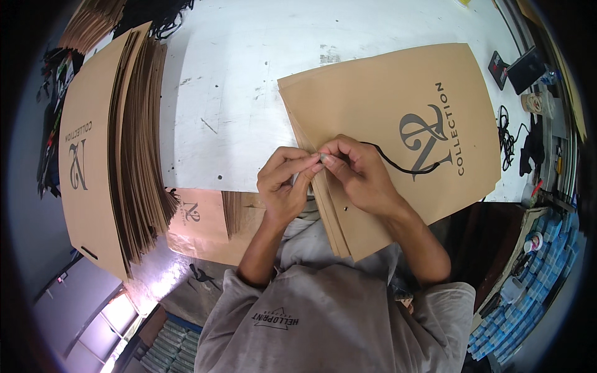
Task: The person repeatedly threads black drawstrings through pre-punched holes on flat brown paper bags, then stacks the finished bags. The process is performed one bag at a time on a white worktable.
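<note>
Brown paper bag stack (89,143): left edge of table (217,93). Left hand (285,177): fingertips together, meeting right hand (360,177), likewise pinched; contents unclear. Flat brown bags (379,102) overhang near edge, black cord (398,167) across them. Apparent step: fingertip cord work; next move calls for steady pinching.

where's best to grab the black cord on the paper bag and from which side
Probably pinch the black cord along its low bend, coming from above and the picture's right. That stretch curves loosely over the flat paper bag, away from both hands, while its other end runs up to the right hand, where there's less room.
</note>
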`<state>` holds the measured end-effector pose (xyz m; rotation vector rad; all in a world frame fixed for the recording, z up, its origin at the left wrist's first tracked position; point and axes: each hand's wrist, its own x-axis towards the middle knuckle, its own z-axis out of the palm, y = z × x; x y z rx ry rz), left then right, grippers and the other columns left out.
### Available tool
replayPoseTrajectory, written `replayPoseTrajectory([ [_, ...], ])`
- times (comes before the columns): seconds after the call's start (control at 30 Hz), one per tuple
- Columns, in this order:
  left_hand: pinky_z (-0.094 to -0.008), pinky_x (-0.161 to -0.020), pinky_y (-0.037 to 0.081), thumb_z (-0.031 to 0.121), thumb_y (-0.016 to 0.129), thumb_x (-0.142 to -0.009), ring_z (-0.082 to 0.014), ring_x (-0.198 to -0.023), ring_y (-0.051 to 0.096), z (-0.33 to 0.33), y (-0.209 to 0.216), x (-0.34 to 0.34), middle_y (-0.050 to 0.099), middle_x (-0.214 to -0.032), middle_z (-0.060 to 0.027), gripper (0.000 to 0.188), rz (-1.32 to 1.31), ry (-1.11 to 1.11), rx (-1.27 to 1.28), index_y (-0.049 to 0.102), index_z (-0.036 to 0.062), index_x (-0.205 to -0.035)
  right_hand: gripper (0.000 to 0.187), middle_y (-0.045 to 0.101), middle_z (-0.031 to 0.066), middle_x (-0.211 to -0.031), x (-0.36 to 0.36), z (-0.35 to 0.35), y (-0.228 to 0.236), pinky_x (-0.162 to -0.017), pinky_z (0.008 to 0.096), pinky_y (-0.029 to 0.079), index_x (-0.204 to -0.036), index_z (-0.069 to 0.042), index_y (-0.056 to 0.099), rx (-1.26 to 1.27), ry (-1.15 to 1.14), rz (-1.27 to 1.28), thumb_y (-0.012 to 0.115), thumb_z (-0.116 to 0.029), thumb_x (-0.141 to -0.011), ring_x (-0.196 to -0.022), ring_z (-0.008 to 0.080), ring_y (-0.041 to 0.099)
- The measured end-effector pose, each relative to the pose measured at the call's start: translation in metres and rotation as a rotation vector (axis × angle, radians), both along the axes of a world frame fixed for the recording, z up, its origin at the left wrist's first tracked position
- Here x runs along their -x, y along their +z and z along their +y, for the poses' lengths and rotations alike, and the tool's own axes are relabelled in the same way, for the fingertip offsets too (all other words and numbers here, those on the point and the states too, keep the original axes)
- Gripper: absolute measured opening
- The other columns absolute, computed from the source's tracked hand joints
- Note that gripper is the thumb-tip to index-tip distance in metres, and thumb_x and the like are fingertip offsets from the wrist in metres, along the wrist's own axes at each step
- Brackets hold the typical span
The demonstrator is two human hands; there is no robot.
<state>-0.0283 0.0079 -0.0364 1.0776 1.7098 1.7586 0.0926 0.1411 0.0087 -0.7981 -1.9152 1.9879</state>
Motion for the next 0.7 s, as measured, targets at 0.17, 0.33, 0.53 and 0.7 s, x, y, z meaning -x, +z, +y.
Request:
replayPoseTrajectory([
  [0.17,-0.0303,-0.078,0.057,0.003,0.065,-0.101,-0.0183,-0.089,0.068,0.004,0.004,0.003,0.071,-0.108,-0.0162,0.012,-0.339,-0.010,-0.026,0.068,-0.0037,-0.111,0.011,0.065,0.0100,-0.091,0.000,-0.004,0.000,-0.075,0.0320,0.051,-0.102,0.003,0.068,0.052,-0.071,0.043,0.059,0.000,-0.099,-0.081,0.0182,0.063],
  [0.33,-0.0343,-0.078,0.060,0.009,0.062,-0.104,-0.0220,-0.084,0.070,-0.018,0.025,0.014,0.071,-0.108,-0.0248,0.013,-0.386,-0.103,0.002,0.064,-0.0043,-0.106,0.010,0.060,0.0123,-0.091,0.014,-0.020,-0.002,-0.076,0.0401,0.053,-0.092,0.001,0.070,-0.658,0.012,-0.036,0.065,0.001,-0.082,-0.085,0.0313,0.064],
  [0.53,-0.0299,-0.076,0.058,0.004,0.067,-0.100,-0.0186,-0.081,0.070,-0.038,0.030,0.018,0.070,-0.114,-0.0227,0.014,-0.379,-0.052,-0.178,0.067,-0.0061,-0.110,0.014,0.062,0.0143,-0.094,0.019,-0.002,-0.005,-0.077,0.0438,0.052,-0.093,0.001,0.069,-0.777,0.060,-0.105,0.072,-0.006,-0.081,-0.086,0.0320,0.065],
  [0.7,-0.0245,-0.069,0.051,-0.003,0.072,-0.092,-0.0128,-0.082,0.062,-0.025,0.031,0.027,0.065,-0.109,-0.0095,0.041,0.067,0.387,0.181,0.061,-0.0017,-0.132,0.036,0.066,0.0136,-0.103,-0.074,0.050,0.041,-0.078,0.0365,0.054,-0.113,-0.001,0.070,-0.899,0.016,-0.275,0.083,-0.006,-0.080,-0.083,0.0248,0.065],
])
